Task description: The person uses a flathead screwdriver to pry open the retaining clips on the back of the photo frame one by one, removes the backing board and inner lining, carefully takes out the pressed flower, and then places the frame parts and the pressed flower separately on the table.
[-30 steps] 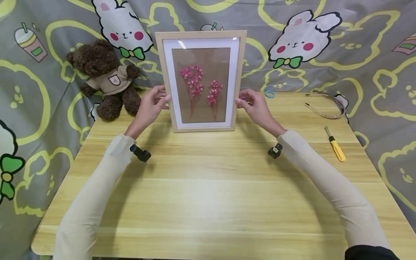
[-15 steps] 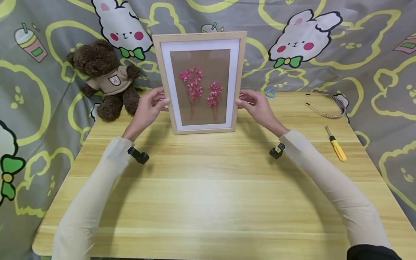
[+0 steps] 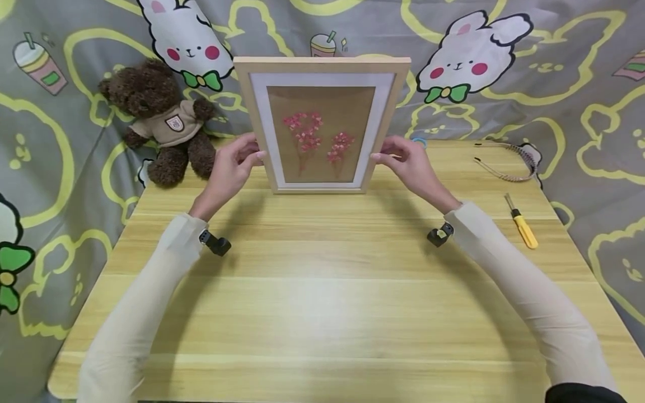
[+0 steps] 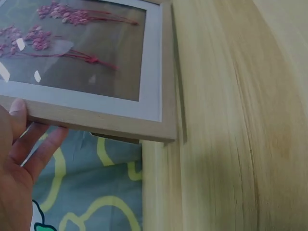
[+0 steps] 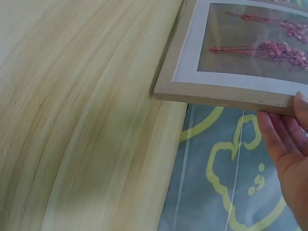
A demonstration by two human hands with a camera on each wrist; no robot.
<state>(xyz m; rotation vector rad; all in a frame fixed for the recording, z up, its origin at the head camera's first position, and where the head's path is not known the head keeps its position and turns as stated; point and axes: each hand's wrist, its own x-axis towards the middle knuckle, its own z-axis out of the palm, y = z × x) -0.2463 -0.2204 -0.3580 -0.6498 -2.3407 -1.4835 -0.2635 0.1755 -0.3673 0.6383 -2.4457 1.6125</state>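
Note:
A light wooden picture frame (image 3: 322,187) stands near the back of the table, its top edge tipped toward me. Behind its glass, inside a white mat, are two sprigs of pink dried flowers (image 3: 307,137) on a brown backing. My left hand (image 3: 229,168) pinches the frame's left side, thumb on the front and fingers behind. On the opposite side, my right hand (image 3: 410,168) grips in the same way. In the left wrist view, the left thumb (image 4: 18,113) presses on the wood. The right wrist view shows right fingers (image 5: 274,134) under the frame's edge.
A brown teddy bear (image 3: 161,123) sits at the back left. A blue ring (image 3: 420,142) is partly hidden behind my right hand. At the right lie a headband (image 3: 524,162) and a yellow-handled screwdriver (image 3: 524,226). A patterned cloth (image 3: 579,112) hangs behind the table.
The frame's bottom edge has shifted away from me and its top now leans toward me. My right hand has moved slightly right with it. Both hands keep their hold.

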